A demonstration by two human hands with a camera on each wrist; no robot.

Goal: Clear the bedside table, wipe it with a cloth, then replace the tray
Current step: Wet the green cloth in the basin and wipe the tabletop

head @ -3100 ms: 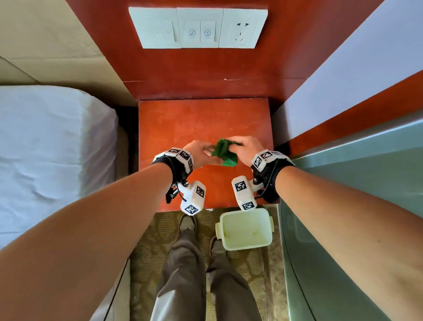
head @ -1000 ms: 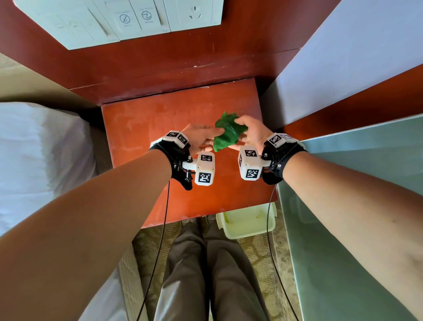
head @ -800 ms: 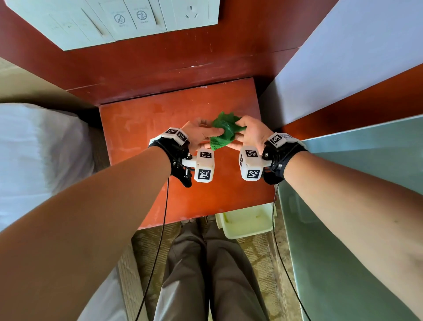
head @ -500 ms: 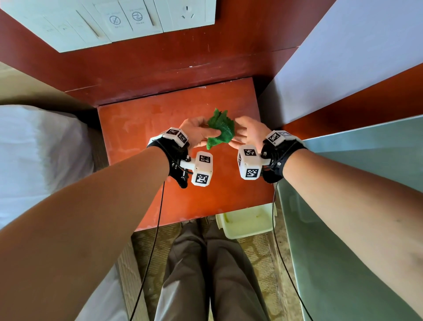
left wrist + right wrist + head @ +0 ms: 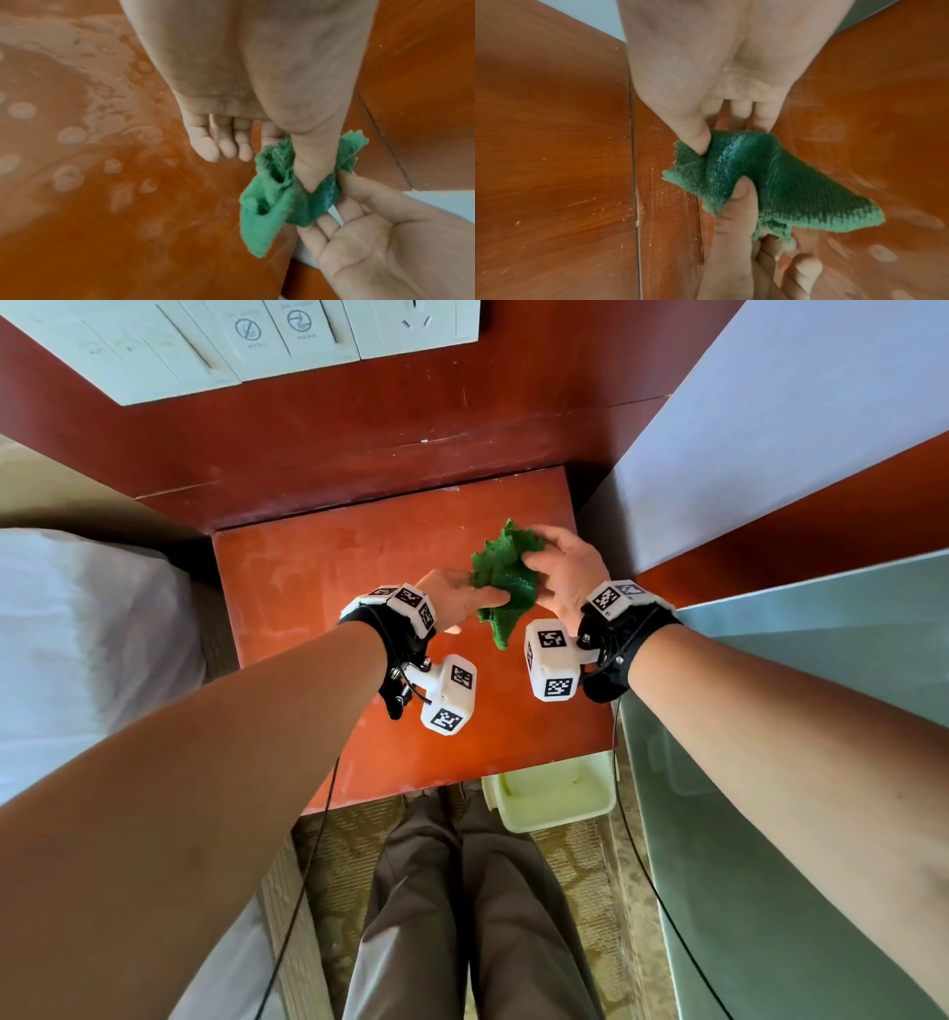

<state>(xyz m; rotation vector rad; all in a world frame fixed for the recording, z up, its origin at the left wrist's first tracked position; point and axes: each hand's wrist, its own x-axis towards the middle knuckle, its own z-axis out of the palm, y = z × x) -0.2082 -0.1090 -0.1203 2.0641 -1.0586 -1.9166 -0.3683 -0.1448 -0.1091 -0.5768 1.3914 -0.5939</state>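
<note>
A crumpled green cloth (image 5: 506, 577) hangs above the right rear part of the red-brown bedside table (image 5: 318, 588), held between both hands. My left hand (image 5: 482, 598) pinches its lower fold with thumb and forefinger; in the left wrist view the thumb digs into the cloth (image 5: 272, 199). At the upper corner my right hand (image 5: 534, 552) pinches it, the thumb pressed on the cloth (image 5: 757, 172). One corner dangles toward the table. The pale tray (image 5: 554, 798) sits on the floor at the table's front right corner.
Dried water rings mark the tabletop (image 5: 69, 136). A white bed (image 5: 77, 649) lies to the left and a grey-green surface (image 5: 796, 762) to the right. A switch panel (image 5: 287, 336) is on the wooden wall behind. My legs stand before the table.
The cloth has loosened from a tight bunch and a corner now hangs down. Both hands have shifted slightly toward the back right, still holding it.
</note>
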